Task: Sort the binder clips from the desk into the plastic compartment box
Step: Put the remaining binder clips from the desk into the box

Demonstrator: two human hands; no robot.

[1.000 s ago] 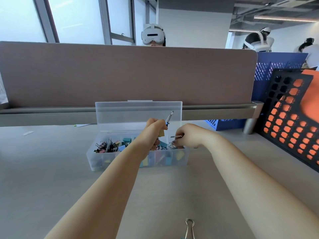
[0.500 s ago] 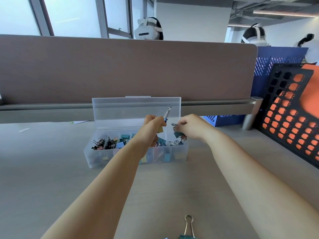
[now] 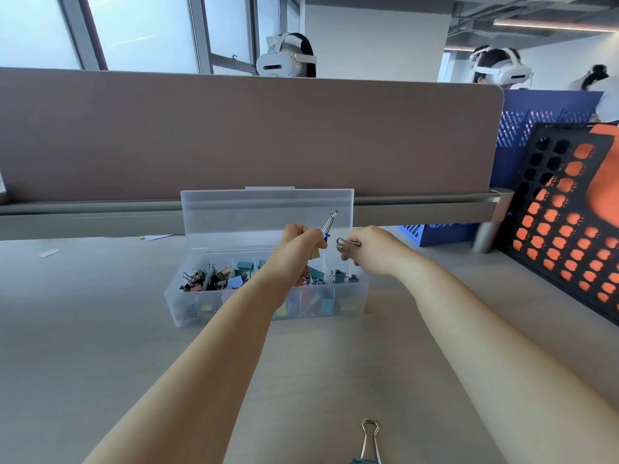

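No readable text, labels, brands, numbers or signs anywhere in view

The upright lid (image 3: pixel 234 216) of the compartment box (image 3: pixel 187 306) and the partition (image 3: pixel 234 135) behind are walling off the far side; a black perforated rack (image 3: pixel 566 226) is crowding the right. The desk (image 3: pixel 83 329) is lying open leftward.

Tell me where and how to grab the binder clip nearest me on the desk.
Probably pinch the binder clip by its silver wire handles, coming from above with thumb and finger on either side. The handles lie together, pointing away toward the compartment box; the teal body is mostly cut off at the frame's edge.
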